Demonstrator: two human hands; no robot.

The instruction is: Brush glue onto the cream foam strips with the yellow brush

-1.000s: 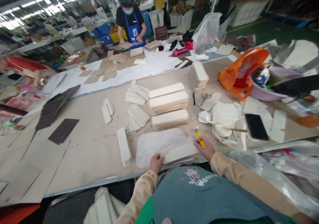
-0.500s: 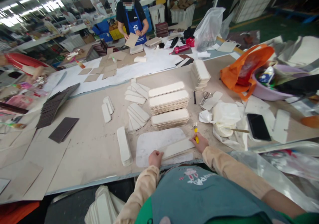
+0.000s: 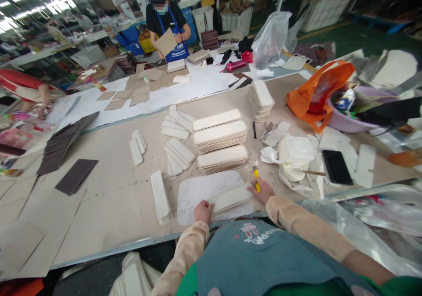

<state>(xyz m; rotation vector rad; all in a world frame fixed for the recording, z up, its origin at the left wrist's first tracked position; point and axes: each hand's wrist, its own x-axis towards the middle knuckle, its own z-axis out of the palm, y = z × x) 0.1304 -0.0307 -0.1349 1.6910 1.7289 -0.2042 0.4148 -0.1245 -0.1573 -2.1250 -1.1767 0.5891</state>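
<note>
At the near edge of the table (image 3: 108, 208) the left hand (image 3: 203, 211) closes its grip on the left end of a long cream strip (image 3: 232, 197), fingers curled over that end. The right hand (image 3: 262, 190) presses on the strip's right end while its grip is wrapped around a yellow utility knife (image 3: 256, 178), whose tip points away from the person toward the stacks. The strip lies slightly slanted across a pale rounded cutting mat (image 3: 206, 189), which sits flat just in front of the person's teal apron (image 3: 263, 261). Just left of the mat lies a small pile of cream strips (image 3: 160, 196), set lengthwise away from the person. Just beyond the mat stand three neat stacks of cream strips (image 3: 220, 144), one behind the other, with loose fanned strips (image 3: 178, 155) to their left. To the right of the knife are crumpled white sheets (image 3: 295, 153), a pair of scissors (image 3: 267, 128) and a black phone (image 3: 336, 167) lying face up. Further right sit an orange bag (image 3: 316, 92) and a lilac basin (image 3: 356, 120). On the left of the table lies a row of dark brown panels (image 3: 62, 144). At the far side a person in a blue apron (image 3: 173, 45) holds a piece of brown card (image 3: 165, 41).
</note>
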